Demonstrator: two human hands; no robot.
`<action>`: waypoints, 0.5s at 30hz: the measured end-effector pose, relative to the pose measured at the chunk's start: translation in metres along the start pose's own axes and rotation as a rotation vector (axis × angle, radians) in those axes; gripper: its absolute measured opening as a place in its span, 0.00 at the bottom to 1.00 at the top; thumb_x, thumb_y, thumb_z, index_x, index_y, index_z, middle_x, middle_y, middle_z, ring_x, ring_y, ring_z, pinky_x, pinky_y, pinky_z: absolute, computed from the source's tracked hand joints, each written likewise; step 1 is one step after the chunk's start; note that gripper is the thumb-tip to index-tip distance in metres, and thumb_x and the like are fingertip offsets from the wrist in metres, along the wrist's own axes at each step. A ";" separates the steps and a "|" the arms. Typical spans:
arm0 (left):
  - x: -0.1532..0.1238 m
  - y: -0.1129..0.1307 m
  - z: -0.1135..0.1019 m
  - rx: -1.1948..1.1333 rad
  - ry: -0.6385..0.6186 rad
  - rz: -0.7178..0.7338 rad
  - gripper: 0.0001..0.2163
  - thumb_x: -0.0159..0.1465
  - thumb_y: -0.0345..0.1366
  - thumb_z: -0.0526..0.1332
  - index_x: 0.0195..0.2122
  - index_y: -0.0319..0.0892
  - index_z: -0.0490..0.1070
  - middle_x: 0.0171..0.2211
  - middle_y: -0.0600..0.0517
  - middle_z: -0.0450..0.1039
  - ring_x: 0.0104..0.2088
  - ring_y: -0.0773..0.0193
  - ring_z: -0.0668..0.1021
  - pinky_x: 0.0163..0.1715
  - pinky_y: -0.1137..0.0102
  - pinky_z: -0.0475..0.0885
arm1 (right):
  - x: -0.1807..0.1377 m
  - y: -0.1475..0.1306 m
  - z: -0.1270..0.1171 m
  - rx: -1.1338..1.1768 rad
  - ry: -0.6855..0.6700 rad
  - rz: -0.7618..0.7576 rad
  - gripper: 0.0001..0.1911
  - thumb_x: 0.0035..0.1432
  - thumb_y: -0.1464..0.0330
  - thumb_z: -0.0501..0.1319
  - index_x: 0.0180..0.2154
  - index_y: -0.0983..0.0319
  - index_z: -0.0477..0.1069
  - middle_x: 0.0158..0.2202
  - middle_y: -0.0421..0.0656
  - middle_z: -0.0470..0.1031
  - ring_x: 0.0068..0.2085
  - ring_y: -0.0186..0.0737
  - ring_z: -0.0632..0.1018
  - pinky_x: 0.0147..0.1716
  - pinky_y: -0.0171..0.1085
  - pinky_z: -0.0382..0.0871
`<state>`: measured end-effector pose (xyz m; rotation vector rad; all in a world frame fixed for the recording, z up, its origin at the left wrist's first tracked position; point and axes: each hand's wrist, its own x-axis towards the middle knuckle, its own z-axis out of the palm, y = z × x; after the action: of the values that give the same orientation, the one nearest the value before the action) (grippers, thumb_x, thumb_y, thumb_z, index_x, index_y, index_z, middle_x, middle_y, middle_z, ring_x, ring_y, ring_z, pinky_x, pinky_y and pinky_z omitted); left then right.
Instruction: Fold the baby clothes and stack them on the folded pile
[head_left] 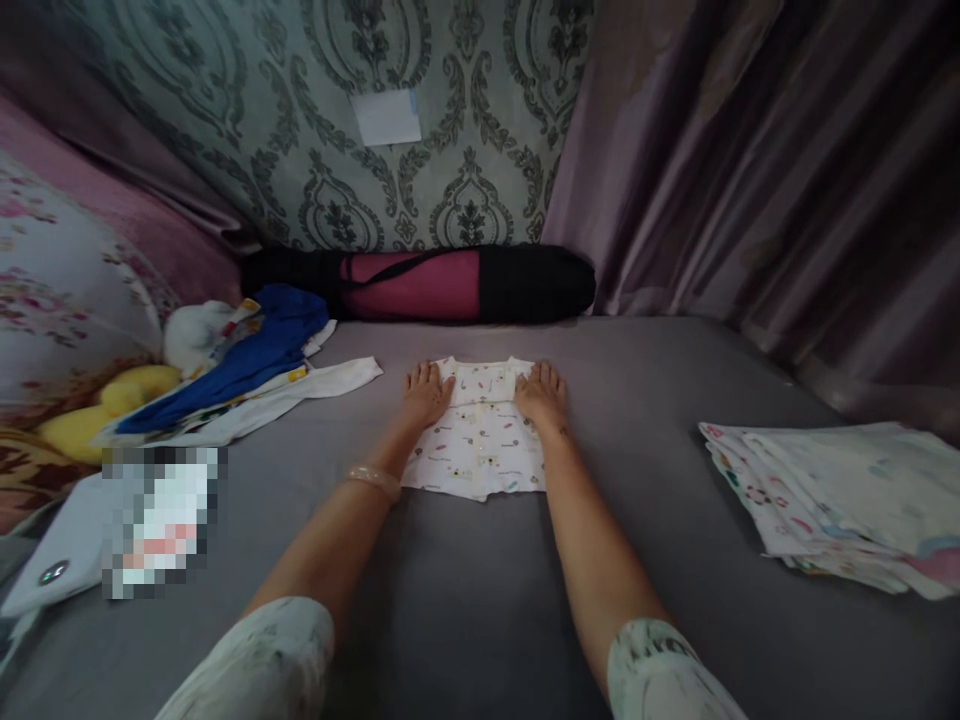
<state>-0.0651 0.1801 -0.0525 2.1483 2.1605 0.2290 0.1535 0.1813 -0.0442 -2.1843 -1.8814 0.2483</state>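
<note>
pressing flat, left hand [426, 393] and right hand [541, 394] on printed garment [480, 435].

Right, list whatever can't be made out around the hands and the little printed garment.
Head view only:
- Small printed garment: side edges hidden under the left hand and right hand.
- Folded stack: cut off by the right edge.
- Pile of clothes: items overlap, count unclear.
- Item at lower left: pixelated.

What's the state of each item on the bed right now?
small printed garment: flat, partly folded, under both hands
left hand: open, palm down on it
right hand: open, palm down on it
stack of cloths: folded, piled
clothes heap: unfolded, jumbled
mat bag: closed, lying against wall
</note>
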 end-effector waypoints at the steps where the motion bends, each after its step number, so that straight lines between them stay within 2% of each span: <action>1: 0.000 0.000 -0.001 -0.002 -0.004 0.002 0.31 0.68 0.48 0.37 0.65 0.32 0.50 0.67 0.38 0.46 0.67 0.48 0.50 0.63 0.54 0.47 | 0.000 0.000 -0.002 0.010 0.002 0.002 0.30 0.67 0.63 0.41 0.64 0.73 0.52 0.67 0.55 0.49 0.66 0.51 0.51 0.62 0.49 0.43; 5: -0.003 0.010 -0.012 0.022 0.046 -0.008 0.30 0.69 0.47 0.37 0.64 0.31 0.53 0.67 0.38 0.46 0.67 0.45 0.47 0.63 0.49 0.45 | -0.004 -0.012 -0.010 0.039 0.044 0.021 0.29 0.67 0.64 0.40 0.64 0.72 0.53 0.67 0.56 0.49 0.66 0.53 0.51 0.62 0.55 0.41; 7: -0.006 0.022 -0.017 0.055 0.129 0.017 0.29 0.69 0.45 0.36 0.64 0.33 0.55 0.67 0.40 0.46 0.67 0.47 0.46 0.63 0.49 0.43 | -0.009 -0.024 -0.013 0.032 0.068 -0.052 0.29 0.67 0.63 0.40 0.64 0.70 0.53 0.67 0.56 0.49 0.66 0.53 0.50 0.62 0.56 0.39; 9: -0.010 0.034 -0.018 0.075 0.180 0.107 0.27 0.70 0.44 0.35 0.64 0.36 0.56 0.67 0.43 0.49 0.67 0.50 0.47 0.64 0.51 0.43 | -0.014 -0.036 -0.012 0.020 0.057 -0.175 0.28 0.67 0.63 0.41 0.64 0.66 0.53 0.67 0.53 0.48 0.67 0.52 0.48 0.62 0.55 0.37; 12: -0.013 0.042 -0.011 0.083 0.130 0.233 0.26 0.70 0.43 0.36 0.64 0.40 0.57 0.65 0.46 0.54 0.66 0.51 0.52 0.64 0.51 0.46 | -0.022 -0.048 -0.006 -0.003 -0.013 -0.299 0.27 0.67 0.63 0.41 0.64 0.60 0.54 0.68 0.48 0.49 0.67 0.50 0.48 0.62 0.56 0.36; 15: -0.013 0.040 0.001 0.077 0.091 0.257 0.25 0.70 0.42 0.38 0.64 0.40 0.56 0.65 0.44 0.54 0.65 0.50 0.57 0.62 0.50 0.51 | -0.025 -0.049 0.003 -0.022 -0.042 -0.327 0.26 0.67 0.63 0.41 0.64 0.59 0.55 0.67 0.46 0.51 0.67 0.49 0.48 0.62 0.56 0.38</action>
<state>-0.0253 0.1669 -0.0478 2.5057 1.9618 0.2697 0.1025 0.1631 -0.0332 -1.8567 -2.2339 0.2125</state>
